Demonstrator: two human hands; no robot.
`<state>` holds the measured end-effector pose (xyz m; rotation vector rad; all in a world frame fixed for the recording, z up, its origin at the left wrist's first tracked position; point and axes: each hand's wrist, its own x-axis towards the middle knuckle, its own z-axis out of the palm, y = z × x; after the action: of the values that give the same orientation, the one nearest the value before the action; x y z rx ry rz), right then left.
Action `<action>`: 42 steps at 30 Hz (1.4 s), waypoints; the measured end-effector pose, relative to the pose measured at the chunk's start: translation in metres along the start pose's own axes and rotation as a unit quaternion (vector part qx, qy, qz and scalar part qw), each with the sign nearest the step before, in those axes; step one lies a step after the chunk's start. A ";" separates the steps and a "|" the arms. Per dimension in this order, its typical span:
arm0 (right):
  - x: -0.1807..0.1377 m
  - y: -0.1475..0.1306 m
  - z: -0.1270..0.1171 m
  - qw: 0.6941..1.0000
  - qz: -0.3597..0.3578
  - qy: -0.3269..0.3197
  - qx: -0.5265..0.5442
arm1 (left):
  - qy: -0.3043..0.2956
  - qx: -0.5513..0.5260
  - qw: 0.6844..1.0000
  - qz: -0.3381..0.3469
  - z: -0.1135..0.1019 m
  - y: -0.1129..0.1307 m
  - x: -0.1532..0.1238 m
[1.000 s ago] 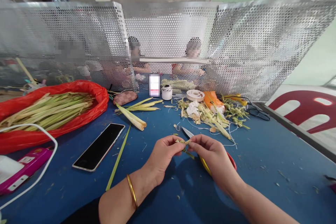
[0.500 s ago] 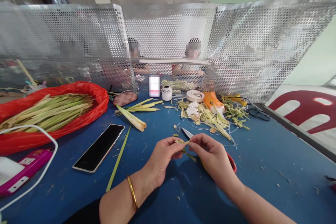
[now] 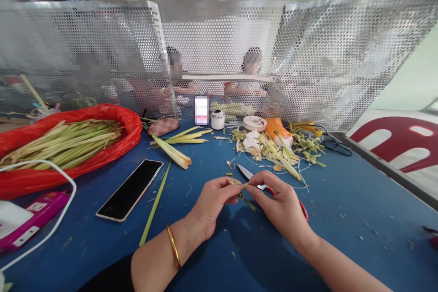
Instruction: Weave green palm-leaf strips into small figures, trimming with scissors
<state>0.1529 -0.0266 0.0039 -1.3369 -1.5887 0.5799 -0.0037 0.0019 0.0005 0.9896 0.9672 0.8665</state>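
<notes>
My left hand [image 3: 214,203] pinches a small piece of green and straw-coloured plant leaf [image 3: 249,203], most of it hidden by the fingers. Opposite it, the thumb and forefinger of my right hand [image 3: 275,198] are pressed together on the same piece's thin end. Under and behind my right hand lie scissors [image 3: 245,172] with red handles, partly covered. A long green leaf strip [image 3: 155,205] rests on the blue table [image 3: 205,264] left of my hands. Farther back are thicker pale leaf stalks [image 3: 173,151].
At left a red bag [image 3: 135,123] holds many long leaves, near a phone [image 3: 130,191] and a purple power strip [image 3: 34,219] with a white cable. Leaf scraps [image 3: 260,146] and thread lie behind my hands. Beyond a perforated metal screen [image 3: 219,32], two people sit.
My right hand has shifted slightly, so more of the red scissor handle shows. Both hands still pinch the leaf piece. The camera view has moved a little.
</notes>
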 end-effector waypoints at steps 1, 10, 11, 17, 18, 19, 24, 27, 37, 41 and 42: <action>0.000 0.000 0.000 1.000 0.007 -0.001 0.009 | 0.000 0.006 1.000 0.003 0.001 0.000 0.000; -0.002 0.000 0.006 0.989 0.107 -0.020 0.104 | 0.009 0.001 1.000 0.004 0.002 0.000 -0.001; -0.002 0.000 0.006 0.988 0.111 -0.023 0.105 | 0.007 -0.002 1.000 0.006 0.002 -0.001 -0.001; 0.001 -0.003 -0.001 0.995 0.079 -0.040 0.037 | 0.024 0.039 0.999 0.013 0.000 -0.001 0.000; 0.001 -0.004 -0.001 0.997 0.068 -0.040 0.026 | 0.026 0.050 0.998 0.020 0.001 0.000 -0.001; 0.001 -0.004 -0.002 0.997 0.058 -0.039 0.016 | 0.027 0.059 0.998 0.027 0.001 0.000 -0.001; 0.000 -0.005 0.001 0.997 0.074 -0.030 -0.007 | 0.037 0.065 0.996 0.054 0.003 0.000 -0.002; 0.000 -0.003 0.004 0.996 0.087 -0.036 -0.006 | 0.044 0.069 0.995 0.051 0.003 -0.001 -0.002; -0.006 0.000 0.009 0.998 -0.044 0.010 -0.048 | 0.071 0.060 0.995 0.044 0.006 -0.004 0.000; -0.004 0.000 0.008 0.990 -0.104 0.004 -0.090 | 0.056 0.026 0.998 0.025 0.004 -0.007 0.002; -0.004 0.000 0.008 0.993 -0.080 0.002 -0.082 | 0.053 0.021 0.998 0.019 0.004 -0.007 0.003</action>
<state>0.1457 -0.0287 -0.0011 -1.3131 -1.7526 0.3545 0.0016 0.0015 -0.0058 1.0099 1.0635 0.9419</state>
